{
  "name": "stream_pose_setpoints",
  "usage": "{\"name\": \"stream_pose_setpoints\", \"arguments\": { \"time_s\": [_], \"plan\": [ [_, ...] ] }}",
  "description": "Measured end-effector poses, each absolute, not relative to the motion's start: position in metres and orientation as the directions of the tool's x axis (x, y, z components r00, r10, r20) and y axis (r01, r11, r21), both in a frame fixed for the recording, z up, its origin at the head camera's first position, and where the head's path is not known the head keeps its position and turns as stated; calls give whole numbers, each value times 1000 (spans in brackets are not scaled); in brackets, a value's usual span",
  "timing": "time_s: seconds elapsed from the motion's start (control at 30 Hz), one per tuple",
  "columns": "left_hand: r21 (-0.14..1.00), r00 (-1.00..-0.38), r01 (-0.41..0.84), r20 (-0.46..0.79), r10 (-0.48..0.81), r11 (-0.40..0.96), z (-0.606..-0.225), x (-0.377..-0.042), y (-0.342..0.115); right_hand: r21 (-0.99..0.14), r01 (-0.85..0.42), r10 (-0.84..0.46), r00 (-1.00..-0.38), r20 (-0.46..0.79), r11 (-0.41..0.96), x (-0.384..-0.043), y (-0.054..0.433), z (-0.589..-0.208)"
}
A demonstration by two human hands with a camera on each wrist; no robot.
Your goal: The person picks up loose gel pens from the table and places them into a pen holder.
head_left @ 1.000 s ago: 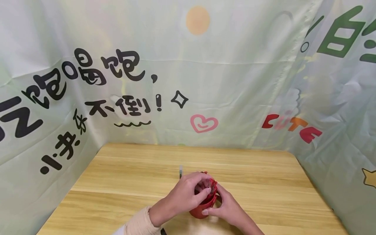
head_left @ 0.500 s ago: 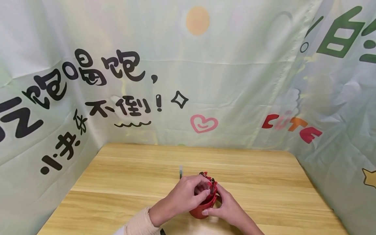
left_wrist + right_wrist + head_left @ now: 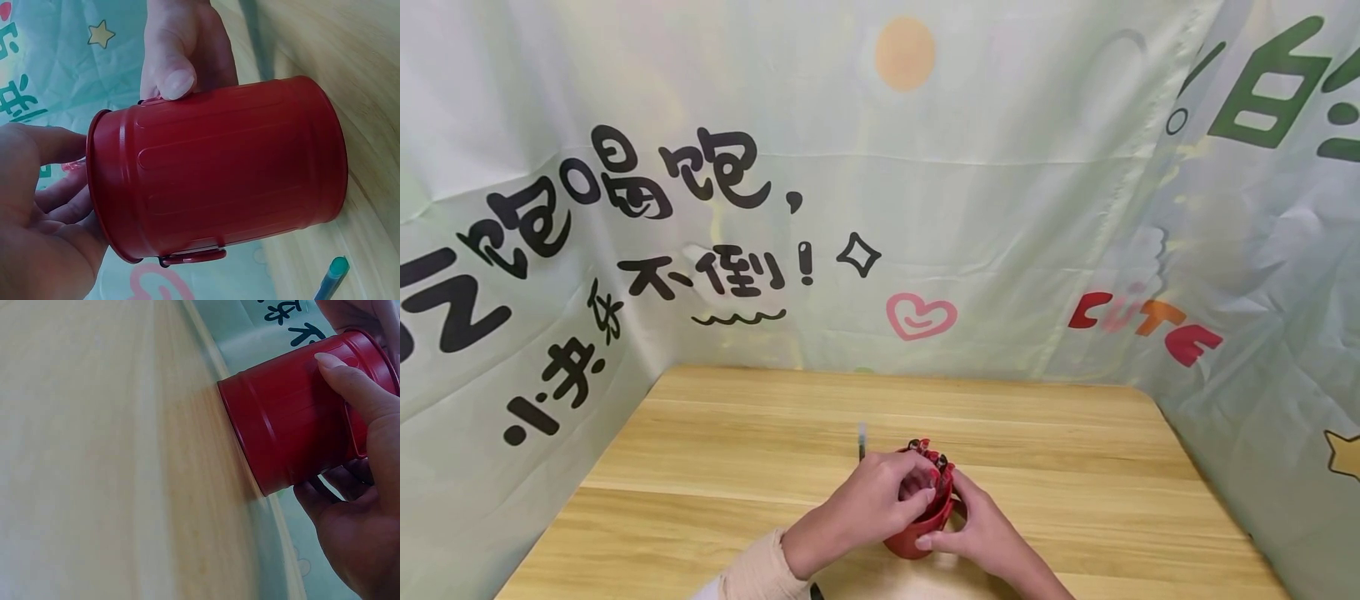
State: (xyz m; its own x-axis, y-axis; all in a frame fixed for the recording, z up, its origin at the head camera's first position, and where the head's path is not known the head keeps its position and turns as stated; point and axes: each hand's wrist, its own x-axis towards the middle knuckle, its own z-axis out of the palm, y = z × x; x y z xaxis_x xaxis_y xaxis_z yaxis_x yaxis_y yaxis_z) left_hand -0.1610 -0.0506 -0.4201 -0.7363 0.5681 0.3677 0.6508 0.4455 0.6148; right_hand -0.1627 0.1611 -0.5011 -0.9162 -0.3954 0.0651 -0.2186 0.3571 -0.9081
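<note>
A red metal bucket [image 3: 910,542] with side handles stands upright on the table; the left wrist view shows its ribbed wall [image 3: 231,162]. From its mouth stick up the tops of several slim red and black things [image 3: 942,460]. My left hand [image 3: 872,496] reaches over the rim, thumb and forefinger pinching a small red-topped thing [image 3: 935,479] with clear parts; its lower end is hidden. On the far side my right hand [image 3: 981,525] grips the bucket near the rim, its thumb [image 3: 356,387] pressed on the wall and the fingers behind.
A slim pen [image 3: 861,440] with a blue-green end lies just beyond my left hand. Printed cloth [image 3: 1000,208] hangs behind and beside the wooden table [image 3: 715,433]. A small dark object [image 3: 817,592] shows at the bottom edge, by the left sleeve [image 3: 763,567].
My left hand has dropped slightly at the bucket's mouth. More red and black tops now show above the rim. The right hand and the bucket have stayed put.
</note>
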Motion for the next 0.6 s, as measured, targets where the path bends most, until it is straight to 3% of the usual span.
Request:
{"name": "stream_pose_setpoints", "arguments": {
  "time_s": [0.6],
  "plan": [
    [507, -733, 671, 342, 588, 542, -419, -160, -44, -918, -189, -387, -921, 43, 349, -162, 161, -501]
  ]
}}
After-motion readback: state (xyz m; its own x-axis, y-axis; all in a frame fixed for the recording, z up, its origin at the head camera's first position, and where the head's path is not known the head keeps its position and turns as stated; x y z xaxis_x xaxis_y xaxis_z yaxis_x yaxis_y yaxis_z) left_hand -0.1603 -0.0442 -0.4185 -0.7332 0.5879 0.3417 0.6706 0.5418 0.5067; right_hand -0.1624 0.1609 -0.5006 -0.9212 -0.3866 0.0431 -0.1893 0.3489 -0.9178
